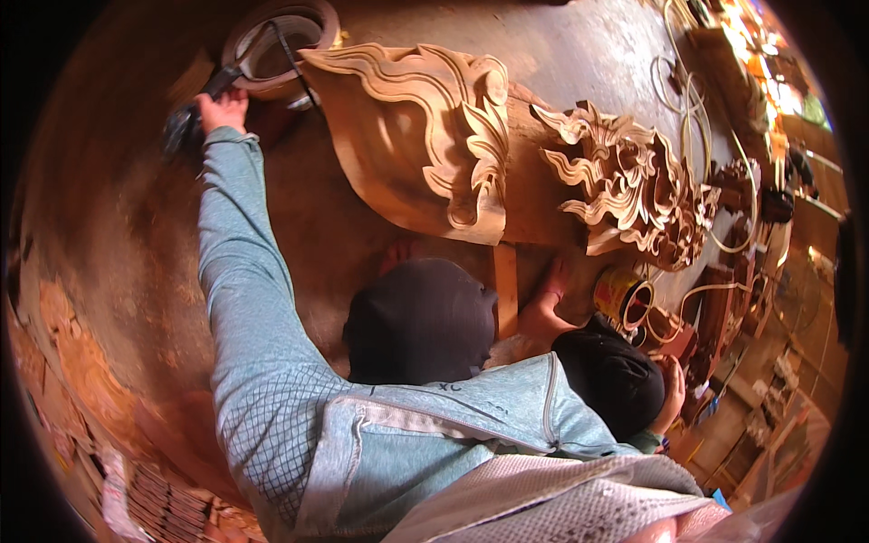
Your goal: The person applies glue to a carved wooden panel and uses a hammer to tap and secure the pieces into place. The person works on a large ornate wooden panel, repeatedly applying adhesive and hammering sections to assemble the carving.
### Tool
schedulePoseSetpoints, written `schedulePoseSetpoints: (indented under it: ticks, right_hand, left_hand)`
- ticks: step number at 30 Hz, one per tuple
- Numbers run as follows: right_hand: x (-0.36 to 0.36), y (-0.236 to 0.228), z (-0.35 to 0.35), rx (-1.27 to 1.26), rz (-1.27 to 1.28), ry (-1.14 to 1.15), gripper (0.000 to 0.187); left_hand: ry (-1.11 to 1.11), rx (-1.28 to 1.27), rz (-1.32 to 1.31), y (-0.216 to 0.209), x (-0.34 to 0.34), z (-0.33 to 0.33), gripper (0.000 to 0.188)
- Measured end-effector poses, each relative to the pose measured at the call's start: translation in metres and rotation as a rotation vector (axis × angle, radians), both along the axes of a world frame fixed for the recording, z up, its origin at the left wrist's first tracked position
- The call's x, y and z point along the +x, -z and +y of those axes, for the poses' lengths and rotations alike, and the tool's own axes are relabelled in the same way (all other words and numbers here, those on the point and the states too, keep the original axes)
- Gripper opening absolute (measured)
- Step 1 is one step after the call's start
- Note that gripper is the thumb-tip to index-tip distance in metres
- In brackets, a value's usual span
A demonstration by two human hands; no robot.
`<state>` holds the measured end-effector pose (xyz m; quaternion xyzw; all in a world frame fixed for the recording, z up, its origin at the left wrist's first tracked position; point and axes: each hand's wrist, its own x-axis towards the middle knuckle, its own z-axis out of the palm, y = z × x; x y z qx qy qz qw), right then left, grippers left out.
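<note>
Evidently the left hand (224,112) was on the dark tool (220,82) beside the ring (329,24); how tightly it closed I couldn't tell, nor for the right (673,395), against the knee (605,376). A tug might have snagged the cord (291,57) near the carving (407,104).

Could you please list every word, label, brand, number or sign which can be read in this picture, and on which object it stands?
None can be read with certainty.
Yellow container: printed markings, too small and blurred to read.
Grey-blue jacket: a few small dark marks, too unclear to tell whether they are letters.
Carved wooden panel: no lettering visible.
</note>
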<state>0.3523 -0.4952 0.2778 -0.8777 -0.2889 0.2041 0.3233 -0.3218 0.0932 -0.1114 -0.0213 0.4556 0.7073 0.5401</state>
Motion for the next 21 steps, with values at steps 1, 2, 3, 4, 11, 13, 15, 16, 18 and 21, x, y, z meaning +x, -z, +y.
schedulePoseSetpoints:
  ticks: [1,2,3,4,11,13,15,16,18,21]
  right_hand:
    - [0.002,-0.001,0.007,-0.029,0.001,-0.01,0.033]
    - [-0.002,-0.008,0.01,-0.062,-0.016,0.0,0.033]
    - [0.005,-0.002,0.02,-0.082,0.008,-0.025,0.032]
    - [0.007,0.001,0.025,-0.109,0.009,-0.034,0.032]
    - [-0.009,0.001,0.02,0.13,0.216,0.24,0.03]
    - [-0.011,0.009,0.019,0.193,0.246,0.257,0.028]
    - [-0.003,0.021,0.017,0.179,0.209,0.235,0.028]
    - [-0.001,0.019,0.012,0.181,0.161,0.235,0.028]
    - [-0.004,0.021,0.013,0.239,0.179,0.211,0.027]
    - [-0.023,0.005,0.025,0.272,0.134,0.185,0.024]
  left_hand:
    - [0.002,0.019,-0.068,0.003,-0.017,0.003,0.064]
    - [-0.097,-0.025,-0.102,-0.003,-0.006,0.006,0.07]
    - [-0.116,0.009,-0.205,0.004,-0.048,0.013,0.076]
    - [-0.111,0.08,-0.173,0.011,-0.057,0.01,0.08]
    - [-0.059,-0.014,-0.103,-0.014,-0.045,-0.057,0.058]
    - [0.017,0.041,-0.071,-0.027,-0.059,-0.104,0.032]
    - [0.304,0.175,-0.056,-0.03,-0.073,-0.159,0.029]
    - [0.205,-0.05,0.101,-0.065,-0.034,-0.179,0.029]
    - [0.329,-0.005,0.044,-0.071,-0.047,-0.212,0.028]
    - [0.332,-0.043,0.096,-0.093,-0.011,-0.254,0.028]
